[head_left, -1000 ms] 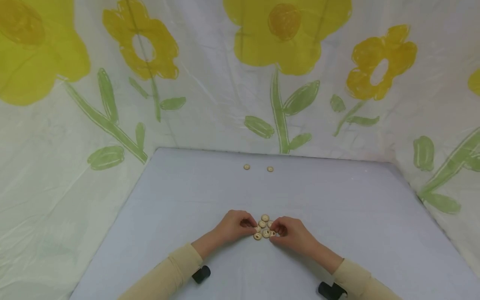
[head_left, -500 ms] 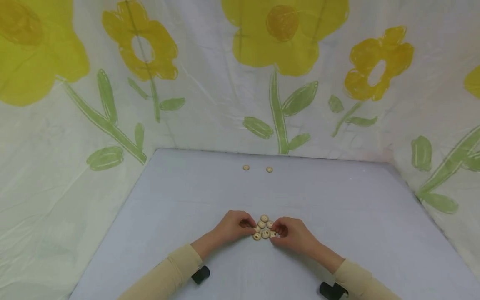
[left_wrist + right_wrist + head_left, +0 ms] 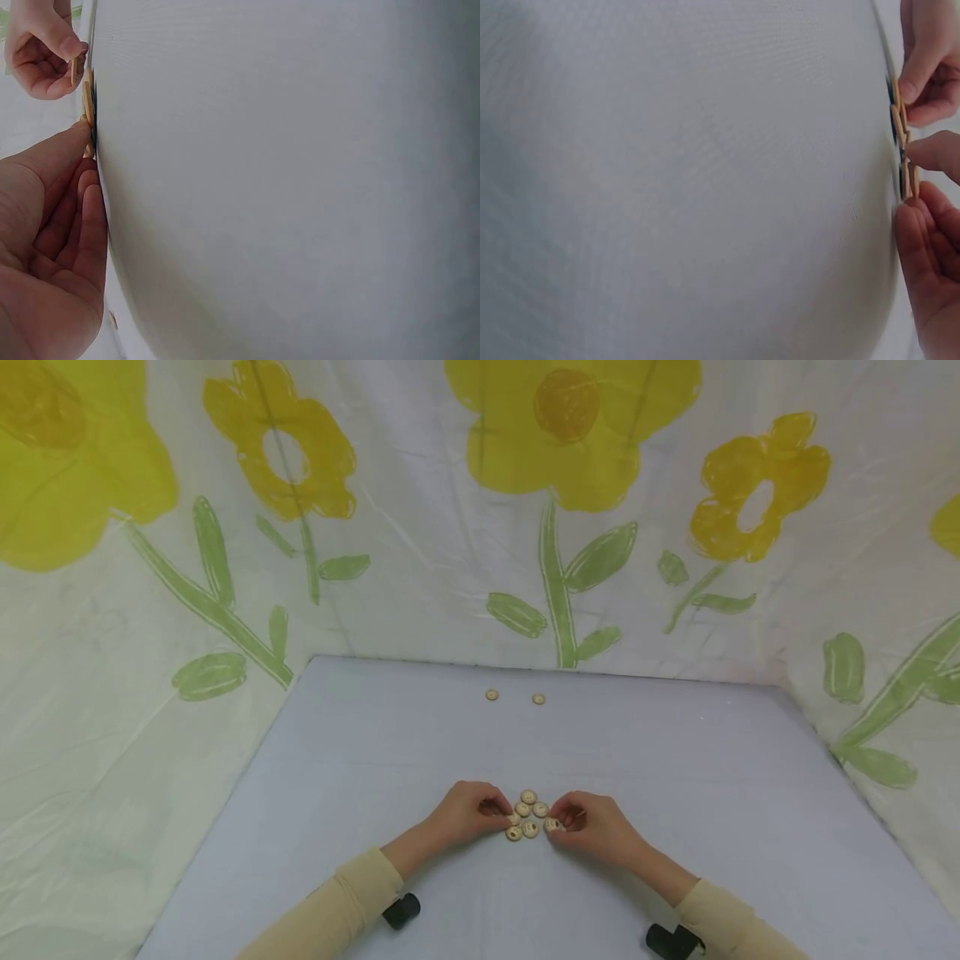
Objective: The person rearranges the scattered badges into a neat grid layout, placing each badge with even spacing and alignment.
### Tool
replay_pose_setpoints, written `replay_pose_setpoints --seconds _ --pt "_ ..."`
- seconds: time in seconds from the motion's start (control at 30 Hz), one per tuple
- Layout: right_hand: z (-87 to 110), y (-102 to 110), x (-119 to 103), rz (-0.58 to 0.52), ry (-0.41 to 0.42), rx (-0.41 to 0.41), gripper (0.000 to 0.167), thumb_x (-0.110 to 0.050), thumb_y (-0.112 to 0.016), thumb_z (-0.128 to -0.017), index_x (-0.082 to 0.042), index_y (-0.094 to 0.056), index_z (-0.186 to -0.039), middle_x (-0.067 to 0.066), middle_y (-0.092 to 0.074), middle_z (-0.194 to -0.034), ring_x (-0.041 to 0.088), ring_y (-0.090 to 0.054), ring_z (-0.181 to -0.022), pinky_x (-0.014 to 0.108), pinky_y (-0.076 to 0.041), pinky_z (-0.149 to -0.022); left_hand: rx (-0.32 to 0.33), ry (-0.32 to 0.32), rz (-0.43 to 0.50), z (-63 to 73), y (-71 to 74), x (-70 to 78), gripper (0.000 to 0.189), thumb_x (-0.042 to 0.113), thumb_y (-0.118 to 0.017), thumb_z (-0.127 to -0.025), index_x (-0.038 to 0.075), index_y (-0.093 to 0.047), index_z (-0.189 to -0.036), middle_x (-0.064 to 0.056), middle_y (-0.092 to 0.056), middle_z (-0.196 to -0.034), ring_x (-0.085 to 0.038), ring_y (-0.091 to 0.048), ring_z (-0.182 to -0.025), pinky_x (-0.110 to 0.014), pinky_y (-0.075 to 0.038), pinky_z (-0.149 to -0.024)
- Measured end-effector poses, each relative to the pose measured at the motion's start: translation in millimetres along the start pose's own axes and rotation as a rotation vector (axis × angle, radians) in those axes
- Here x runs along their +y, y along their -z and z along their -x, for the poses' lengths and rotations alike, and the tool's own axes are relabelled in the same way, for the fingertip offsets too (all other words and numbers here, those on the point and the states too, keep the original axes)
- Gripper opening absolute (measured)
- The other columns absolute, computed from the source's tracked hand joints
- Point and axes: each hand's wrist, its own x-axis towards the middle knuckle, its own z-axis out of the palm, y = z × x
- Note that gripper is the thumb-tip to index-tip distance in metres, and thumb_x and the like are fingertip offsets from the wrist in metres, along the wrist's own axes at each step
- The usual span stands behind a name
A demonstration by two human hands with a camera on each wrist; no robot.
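Observation:
Several small round wooden discs (image 3: pixel 528 797), some with dark marks, lie flat in a close cluster on the table. At the cluster's left side, my left hand (image 3: pixel 472 810) holds the edge of one disc (image 3: pixel 513 819) between thumb and fingertips. My right hand (image 3: pixel 596 827) pinches another marked disc (image 3: pixel 552 825), a little apart from the cluster's right side. In the left wrist view that disc (image 3: pixel 75 71) stands on edge, gripped by the right hand (image 3: pixel 41 56). The right wrist view shows the cluster edge-on beside my fingers, so the faces are hidden.
Two more wooden discs (image 3: pixel 492 695) lie apart near the far edge of the pale table (image 3: pixel 375 727). A white sheet (image 3: pixel 420 568) painted with yellow flowers hangs behind and at both sides. Black devices (image 3: pixel 402 911) sit under both sleeves.
My right hand has shifted slightly right with a disc in its fingers, away from the cluster. A gap now shows there. My left hand has stayed in place.

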Motion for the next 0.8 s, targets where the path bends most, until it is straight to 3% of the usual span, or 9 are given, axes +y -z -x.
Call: replay_pose_setpoints --seconds 0.3,0.8 --pt "-1.8 1 4 -0.026 -0.039 0.041 0.019 -0.017 -0.081 -0.08 -0.015 -0.068 -0.094 -0.009 -0.062 -0.08 0.007 -0.059 -0.075 0.024 -0.053 -0.071 -0.001 0.004 -0.001 -0.8 -0.3 -0.2 0.009 0.012 -0.078 -0.083 0.009 -0.073 -0.091 0.001 -0.07 -0.086 -0.005 -0.061 -0.077 -0.022 -0.051 -0.072" --pt "-10.8 9 16 -0.16 -0.189 0.158 0.023 -0.017 -0.081 -0.08 -0.009 -0.069 -0.098 -0.003 -0.064 -0.084 0.011 -0.059 -0.079 0.024 -0.052 -0.071 -0.005 0.003 -0.001 0.3 0.0 0.7 0.01 0.012 -0.078 -0.083 0.008 -0.073 -0.092 0.0 -0.07 -0.087 -0.004 -0.061 -0.078 -0.022 -0.051 -0.073"
